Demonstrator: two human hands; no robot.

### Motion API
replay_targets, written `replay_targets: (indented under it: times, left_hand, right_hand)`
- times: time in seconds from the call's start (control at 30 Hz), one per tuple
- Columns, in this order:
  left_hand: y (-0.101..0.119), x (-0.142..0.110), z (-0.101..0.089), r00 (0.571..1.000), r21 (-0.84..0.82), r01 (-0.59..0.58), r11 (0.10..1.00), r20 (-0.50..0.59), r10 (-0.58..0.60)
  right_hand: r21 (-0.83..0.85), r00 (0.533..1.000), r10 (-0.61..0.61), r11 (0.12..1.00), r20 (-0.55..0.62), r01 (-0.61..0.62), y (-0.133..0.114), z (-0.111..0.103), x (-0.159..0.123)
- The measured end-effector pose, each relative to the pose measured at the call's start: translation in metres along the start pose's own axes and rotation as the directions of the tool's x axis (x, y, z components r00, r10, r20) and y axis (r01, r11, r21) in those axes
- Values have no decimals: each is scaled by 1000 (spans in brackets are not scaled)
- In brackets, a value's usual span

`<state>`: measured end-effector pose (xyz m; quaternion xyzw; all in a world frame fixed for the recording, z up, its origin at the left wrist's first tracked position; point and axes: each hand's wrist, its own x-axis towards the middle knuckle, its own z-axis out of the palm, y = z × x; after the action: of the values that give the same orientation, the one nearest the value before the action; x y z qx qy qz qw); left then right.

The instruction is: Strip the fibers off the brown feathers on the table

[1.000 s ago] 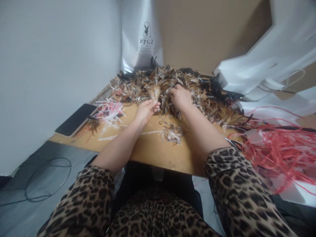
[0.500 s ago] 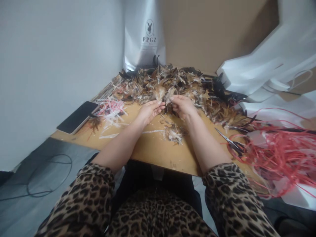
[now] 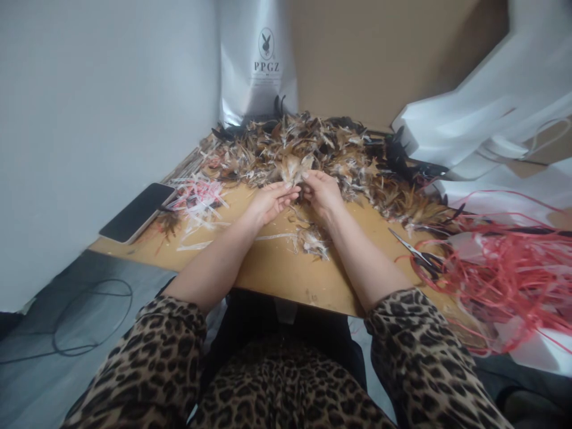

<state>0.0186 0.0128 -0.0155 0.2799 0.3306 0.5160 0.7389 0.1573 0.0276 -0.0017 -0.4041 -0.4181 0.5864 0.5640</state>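
Observation:
My left hand (image 3: pixel 273 199) pinches the base of a small bunch of pale brown feathers (image 3: pixel 291 168) between thumb and fingers. Close beside it, my right hand (image 3: pixel 320 189) is closed on a feather (image 3: pixel 306 163) that overlaps the bunch's right side. Behind both hands spreads a wide heap of brown and black feathers (image 3: pixel 322 134). Below them on the wooden board (image 3: pixel 277 268) lies a small cluster of feather scraps (image 3: pixel 313 243) with white quill ends. How the feather bases meet between my fingertips is too small to make out.
A phone (image 3: pixel 137 211) and pink-and-white strips (image 3: pixel 199 196) lie at the left. At the right are scissors (image 3: pixel 415 250) and a tangle of red ribbon (image 3: pixel 513 286). A white printed bag (image 3: pixel 259 65) stands behind the feathers; a wall (image 3: pixel 107 107) borders the left side.
My right hand has moved left towards my left hand, bringing its feather against the bunch. My left hand has barely moved.

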Motion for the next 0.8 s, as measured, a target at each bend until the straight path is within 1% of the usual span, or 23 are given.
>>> replay_targets:
  times: [0.17, 0.33, 0.5, 0.6, 0.67, 0.8]
  left_hand:
    - [1, -2, 4, 999, 1, 5, 1000, -35, -5]
    - [1, -1, 5, 995, -6, -47, 999, -83, 47]
    - [0, 2, 2, 991, 3, -114, 993, -64, 114]
    - [0, 2, 2, 991, 16, -125, 992, -53, 125]
    - [0, 1, 2, 992, 23, -116, 993, -53, 117]
    - [1, -2, 4, 996, 40, -83, 996, -33, 84]
  right_hand:
    - [-31, 999, -40, 999, -6, 40, 4, 3, -1]
    - [-43, 1000, -11, 999, 11, 12, 4, 3, -3]
    - [-133, 998, 10, 991, 59, -2, 3, 0, -3]
    - [-181, 998, 6, 983, 58, 5, 1, 0, -3]
    - [-229, 998, -21, 973, 58, 34, -2, -1, -4]
    - [-355, 987, -113, 923, 110, 146, -11, -3, -6]
